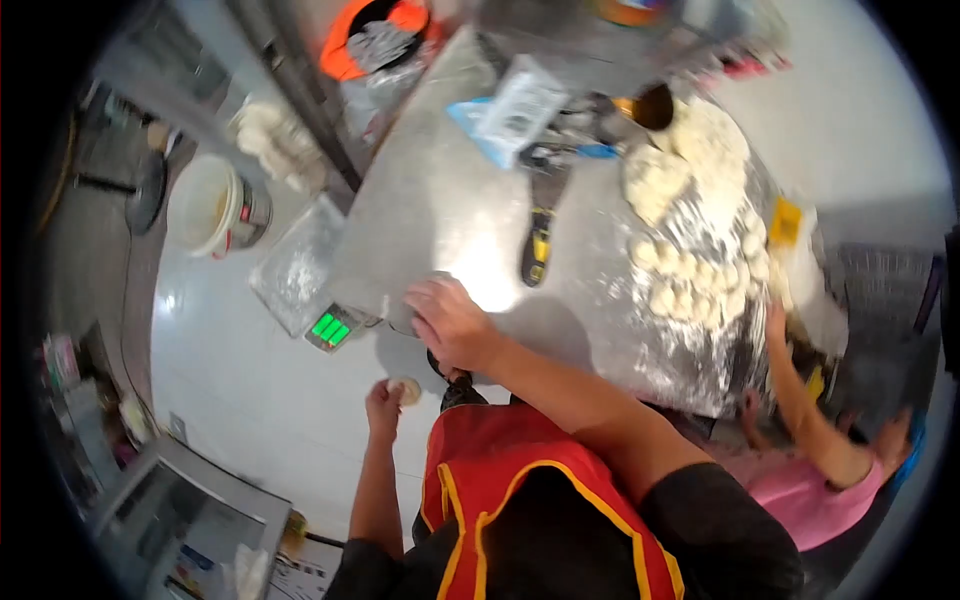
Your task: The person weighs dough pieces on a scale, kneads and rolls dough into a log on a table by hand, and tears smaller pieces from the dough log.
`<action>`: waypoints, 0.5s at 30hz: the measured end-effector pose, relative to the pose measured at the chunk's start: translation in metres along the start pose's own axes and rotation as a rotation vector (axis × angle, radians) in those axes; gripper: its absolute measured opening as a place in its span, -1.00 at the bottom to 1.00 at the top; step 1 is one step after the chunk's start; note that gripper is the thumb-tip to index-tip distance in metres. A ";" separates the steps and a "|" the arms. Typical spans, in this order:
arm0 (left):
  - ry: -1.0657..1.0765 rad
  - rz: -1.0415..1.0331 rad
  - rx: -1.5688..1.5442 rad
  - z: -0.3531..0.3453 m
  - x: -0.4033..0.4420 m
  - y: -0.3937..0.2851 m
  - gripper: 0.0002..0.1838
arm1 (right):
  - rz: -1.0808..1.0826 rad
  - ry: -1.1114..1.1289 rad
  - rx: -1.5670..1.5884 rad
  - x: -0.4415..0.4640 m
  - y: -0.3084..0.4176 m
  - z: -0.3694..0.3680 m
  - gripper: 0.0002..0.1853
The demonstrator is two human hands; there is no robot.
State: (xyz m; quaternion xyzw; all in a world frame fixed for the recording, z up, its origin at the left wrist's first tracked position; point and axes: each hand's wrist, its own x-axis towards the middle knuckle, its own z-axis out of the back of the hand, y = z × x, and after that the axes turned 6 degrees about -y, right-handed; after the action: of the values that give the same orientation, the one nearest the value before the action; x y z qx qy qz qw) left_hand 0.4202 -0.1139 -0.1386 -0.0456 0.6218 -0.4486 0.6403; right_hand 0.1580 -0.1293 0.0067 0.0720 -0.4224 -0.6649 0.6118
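Green scale digits (pixel 331 327) blur; left hand (pixel 381 406) pinches dough (pixel 407 391); right hand (pixel 450 322) half-curled, hold unclear.

A shiny metal desk (pixel 400 215) carries a tool with a black-and-yellow handle (pixel 538 250) near its middle and a white packet (pixel 522 105) farther back. On its right side, flour (pixel 650 350) surrounds large dough lumps (pixel 656 185) and rows of small dough pieces (pixel 690 268).

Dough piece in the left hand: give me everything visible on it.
The dough piece is small, pale cream, roundish and flattened-looking, apparently soft. The left hand pinches it by one edge, off the metal table, with a pale surface behind it. Nothing else appears to touch it. Surface detail is too small to tell.
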 end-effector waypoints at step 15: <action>0.426 -0.961 0.317 -0.228 -0.144 -0.243 -0.71 | -0.425 -0.242 -0.067 -0.184 -0.009 0.259 -0.74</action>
State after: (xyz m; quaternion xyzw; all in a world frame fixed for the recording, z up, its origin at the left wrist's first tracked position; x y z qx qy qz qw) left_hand 0.1285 -0.0529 0.0695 -0.1356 0.5715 -0.7782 0.2224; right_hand 0.0368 0.1529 0.0868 0.0585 -0.4457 -0.7961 0.4052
